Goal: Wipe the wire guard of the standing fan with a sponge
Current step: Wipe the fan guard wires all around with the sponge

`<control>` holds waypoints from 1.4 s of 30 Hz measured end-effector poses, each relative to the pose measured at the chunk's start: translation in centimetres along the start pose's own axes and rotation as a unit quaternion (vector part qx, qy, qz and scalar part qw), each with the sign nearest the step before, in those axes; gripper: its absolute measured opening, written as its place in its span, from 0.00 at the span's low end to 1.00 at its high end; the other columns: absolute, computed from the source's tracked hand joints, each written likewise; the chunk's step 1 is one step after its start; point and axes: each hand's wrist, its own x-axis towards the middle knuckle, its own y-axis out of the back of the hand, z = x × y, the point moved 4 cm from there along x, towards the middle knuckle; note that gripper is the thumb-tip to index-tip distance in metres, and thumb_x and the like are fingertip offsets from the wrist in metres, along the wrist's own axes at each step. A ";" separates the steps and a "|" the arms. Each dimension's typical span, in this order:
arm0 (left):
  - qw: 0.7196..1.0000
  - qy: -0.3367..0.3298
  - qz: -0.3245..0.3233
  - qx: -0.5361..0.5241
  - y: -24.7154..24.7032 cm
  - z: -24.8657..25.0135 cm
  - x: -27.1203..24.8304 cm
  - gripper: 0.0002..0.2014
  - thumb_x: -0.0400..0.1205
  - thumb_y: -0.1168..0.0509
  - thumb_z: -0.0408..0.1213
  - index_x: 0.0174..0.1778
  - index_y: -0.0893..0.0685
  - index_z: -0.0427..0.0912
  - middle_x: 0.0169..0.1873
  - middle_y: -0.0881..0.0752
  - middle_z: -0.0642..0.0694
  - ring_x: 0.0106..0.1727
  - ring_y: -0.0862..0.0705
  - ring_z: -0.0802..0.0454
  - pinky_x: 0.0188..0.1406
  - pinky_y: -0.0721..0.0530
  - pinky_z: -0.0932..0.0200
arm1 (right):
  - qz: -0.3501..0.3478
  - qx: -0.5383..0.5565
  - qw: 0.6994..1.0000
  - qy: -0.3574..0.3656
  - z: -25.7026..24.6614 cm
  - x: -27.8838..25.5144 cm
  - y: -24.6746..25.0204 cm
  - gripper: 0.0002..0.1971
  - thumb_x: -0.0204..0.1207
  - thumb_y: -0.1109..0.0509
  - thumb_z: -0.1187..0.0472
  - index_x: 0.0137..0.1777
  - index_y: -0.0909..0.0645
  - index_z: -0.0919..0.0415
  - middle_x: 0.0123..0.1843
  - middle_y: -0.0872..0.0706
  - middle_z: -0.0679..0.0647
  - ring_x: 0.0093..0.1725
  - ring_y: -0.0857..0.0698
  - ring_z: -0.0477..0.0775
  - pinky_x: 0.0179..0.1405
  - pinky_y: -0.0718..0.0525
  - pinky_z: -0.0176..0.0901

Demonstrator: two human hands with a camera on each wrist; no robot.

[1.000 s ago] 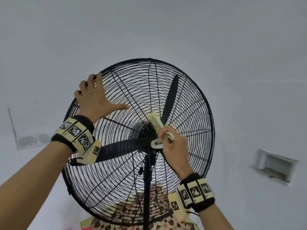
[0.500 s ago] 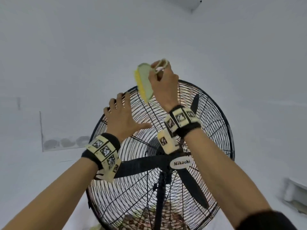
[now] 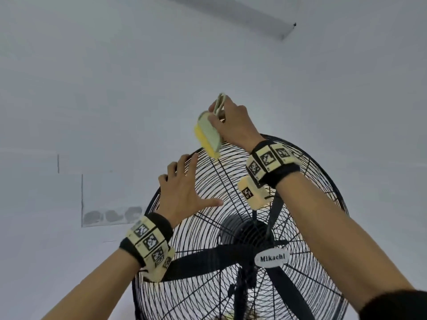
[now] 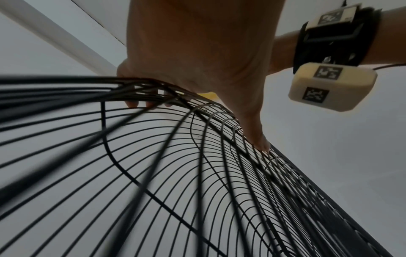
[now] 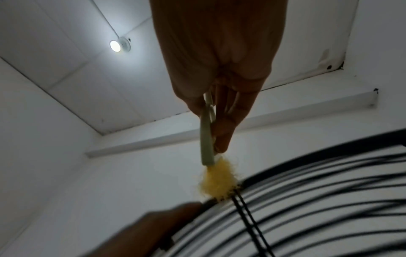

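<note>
Ceiling light above wire guard

The fan guard under both hands is black. The sponge in the right hand is yellow and pale green.
</note>
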 end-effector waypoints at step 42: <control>0.992 -0.047 -0.012 -0.116 -2.5 -4.0 3.0 0.72 0.53 0.39 0.92 0.92 0.48 0.58 0.86 0.39 0.52 0.81 0.36 0.41 0.74 0.25 0.31 | 0.009 0.038 0.999 0.008 2.6 -6.4 0.9 0.08 0.77 0.25 0.55 0.56 0.12 0.49 0.38 0.10 0.50 0.36 0.14 0.46 0.38 0.13 0.44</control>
